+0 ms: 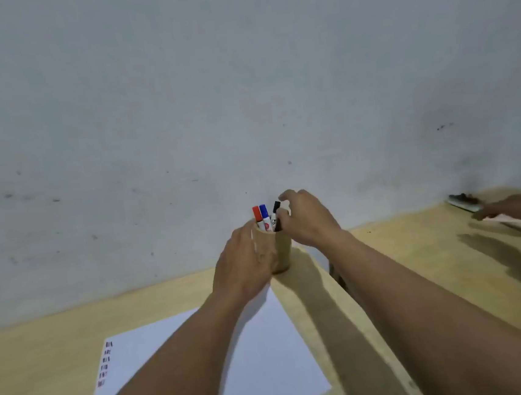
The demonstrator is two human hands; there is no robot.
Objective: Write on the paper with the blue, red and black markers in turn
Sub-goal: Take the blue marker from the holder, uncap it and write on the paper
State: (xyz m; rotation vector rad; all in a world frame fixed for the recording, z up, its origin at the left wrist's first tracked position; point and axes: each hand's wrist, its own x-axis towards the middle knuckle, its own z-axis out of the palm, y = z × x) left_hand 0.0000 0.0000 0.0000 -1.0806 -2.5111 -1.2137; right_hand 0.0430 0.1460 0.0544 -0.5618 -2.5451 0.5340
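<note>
At the far edge of the wooden counter [371, 269], close to the grey wall [240, 72], stands a wooden cup [282, 252] that serves as the pen holder. It holds 3 markers, all upright with caps up: the red marker [257, 213] on the left, the blue marker [264, 213] touching it, and the black marker [275, 211] a little apart on the right.

From the head view, the left hand [243, 262] wraps around the left side of the cup, fingers curled against its wall, probably to steady it so it does not tip or slide while a marker goes in or out. The right hand [309, 218] sits at the rim on the right side, thumb and forefinger pinched on the black marker's barrel just below its cap; whether it is drawing it out or setting it in cannot be told from 1 moment.

Nearer the person lies the paper [268, 355], flat on the counter and partly hidden under the left forearm. A column of small marks [105, 363] runs down its left margin, in blue, black and red as far as can be made out, so some writing seems already done.

At the right edge another person's hand [515, 209] rests on the counter beside a dark object too blurred to name.
</note>
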